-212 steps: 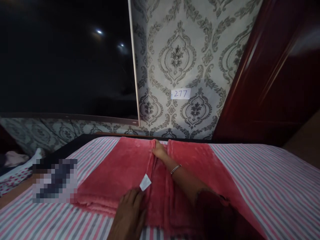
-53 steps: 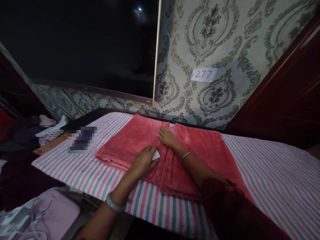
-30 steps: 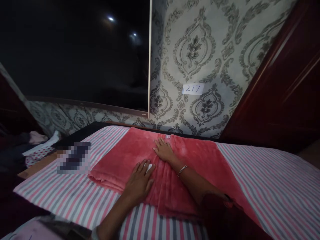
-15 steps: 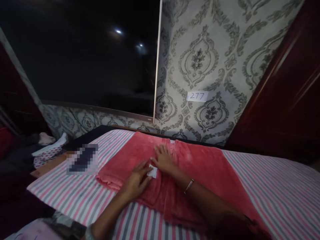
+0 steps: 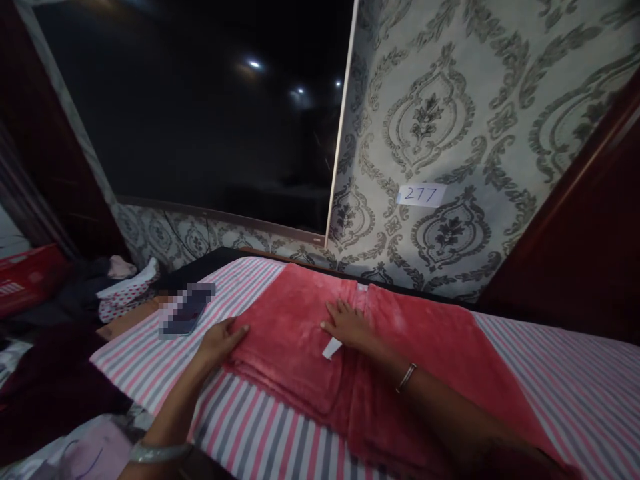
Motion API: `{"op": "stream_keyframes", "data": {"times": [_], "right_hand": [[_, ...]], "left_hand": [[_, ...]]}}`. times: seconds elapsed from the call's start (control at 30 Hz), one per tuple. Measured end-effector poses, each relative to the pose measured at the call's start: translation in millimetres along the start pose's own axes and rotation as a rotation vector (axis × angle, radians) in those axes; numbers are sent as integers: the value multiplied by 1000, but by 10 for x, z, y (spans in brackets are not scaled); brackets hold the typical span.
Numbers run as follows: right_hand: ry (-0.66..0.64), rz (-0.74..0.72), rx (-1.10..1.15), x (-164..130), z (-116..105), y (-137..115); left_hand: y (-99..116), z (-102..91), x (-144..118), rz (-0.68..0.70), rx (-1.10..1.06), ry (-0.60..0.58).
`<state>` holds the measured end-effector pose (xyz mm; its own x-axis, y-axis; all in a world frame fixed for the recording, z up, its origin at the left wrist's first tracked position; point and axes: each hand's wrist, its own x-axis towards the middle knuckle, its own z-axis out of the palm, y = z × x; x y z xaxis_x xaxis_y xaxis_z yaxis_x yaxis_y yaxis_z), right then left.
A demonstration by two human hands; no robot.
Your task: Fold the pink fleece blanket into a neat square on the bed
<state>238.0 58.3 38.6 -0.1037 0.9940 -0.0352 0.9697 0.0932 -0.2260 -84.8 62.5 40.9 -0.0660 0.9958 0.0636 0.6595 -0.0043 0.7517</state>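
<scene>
In the head view, a folded red blanket (image 5: 345, 387) lies flat on a striped cloth (image 5: 155, 367), spanning the middle toward five o'clock. At its nine o'clock edge is the left hand (image 5: 217, 343), half-curled, thumb on top; whether its fingers grip the edge cannot be told. The right hand (image 5: 347, 327) rests palm down, fingers loosely spread and grasping nothing, near the blanket's central gap. A white tag (image 5: 332, 348) sits just beside it at seven o'clock. A partly pixelated dark object (image 5: 187, 313) lies at ten o'clock from the left hand.
</scene>
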Motion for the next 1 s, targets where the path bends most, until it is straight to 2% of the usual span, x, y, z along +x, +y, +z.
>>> {"op": "stream_keyframes", "data": {"times": [0.07,0.13,0.27,0.4,0.53,0.63,0.73,0.87,1.0], "right_hand": [[10,-32,-12,106,-159,-10],[42,-86,-11,270,-315,-51],[96,-228,-11,676,-487,-261],[79,-337,-44,1059,-449,-554],[29,-423,-109,1370,-331,-776],[20,-547,-165,1534,-257,-875],[10,-655,-246,1652,-225,-936],[71,-656,-363,1710,-253,-956],[177,-630,-407,1585,-374,-883]], "left_hand": [[-89,37,-136,-14,-237,81],[-136,83,-271,-48,-377,183],[-122,183,-449,-106,-334,329],[-127,273,-497,-113,-257,412],[-198,312,-492,-106,-194,407],[-231,313,-486,-137,-175,374],[-253,313,-463,-165,-135,399],[-287,325,-414,-162,-69,393],[-258,333,-435,-144,-148,412]]}}
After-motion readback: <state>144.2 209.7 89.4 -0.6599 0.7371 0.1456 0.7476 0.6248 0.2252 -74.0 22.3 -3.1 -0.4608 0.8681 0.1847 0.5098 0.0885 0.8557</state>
